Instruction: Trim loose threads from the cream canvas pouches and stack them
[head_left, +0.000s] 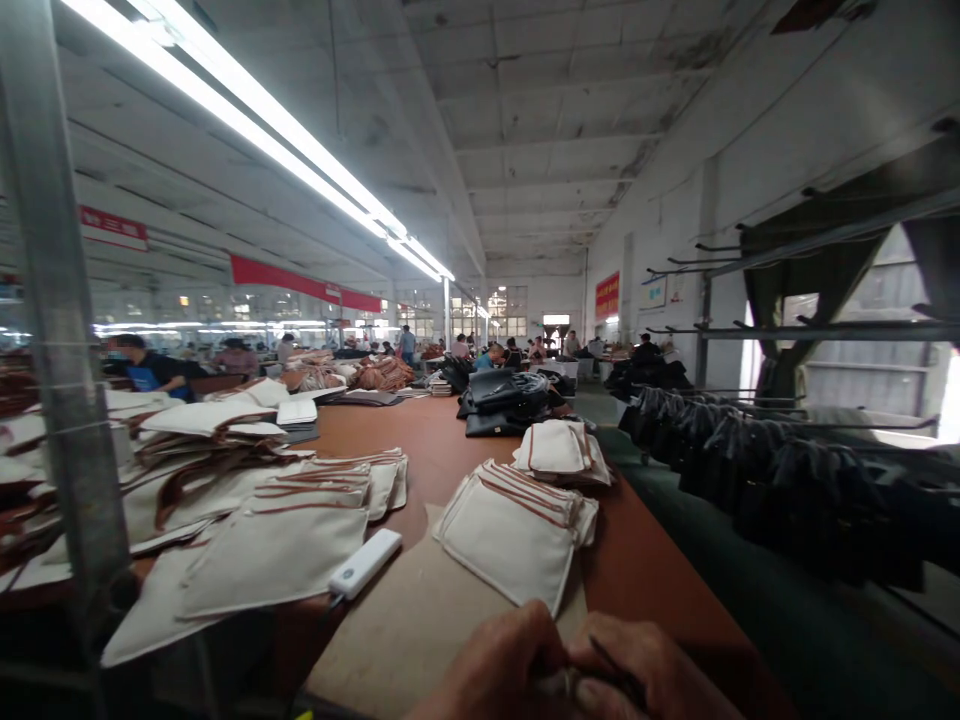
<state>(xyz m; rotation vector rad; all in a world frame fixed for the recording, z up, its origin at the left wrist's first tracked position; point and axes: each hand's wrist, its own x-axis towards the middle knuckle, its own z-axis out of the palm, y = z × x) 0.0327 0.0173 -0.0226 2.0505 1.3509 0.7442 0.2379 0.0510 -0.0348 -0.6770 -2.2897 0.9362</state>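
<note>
At the bottom edge, my left hand (499,655) is closed, its fingertips meeting those of my right hand. My right hand (649,665) is closed around a thin dark tool (611,660), whose kind I cannot make out. A small pale bit of something (562,684) shows between the hands, mostly hidden. Just beyond them lies a fanned stack of cream fabric pouches with brown edging (510,535). It rests partly on a sheet of brown cardboard (405,620). Behind it is a smaller stack of cream pieces (555,447).
More cream pouches (277,555) overlap at the left beside a white power strip (366,563). Black bags (502,400) sit farther back on the brown table (652,560). A metal post (67,300) stands at left. Black bags hang from a rack (787,480) at right. People work beyond.
</note>
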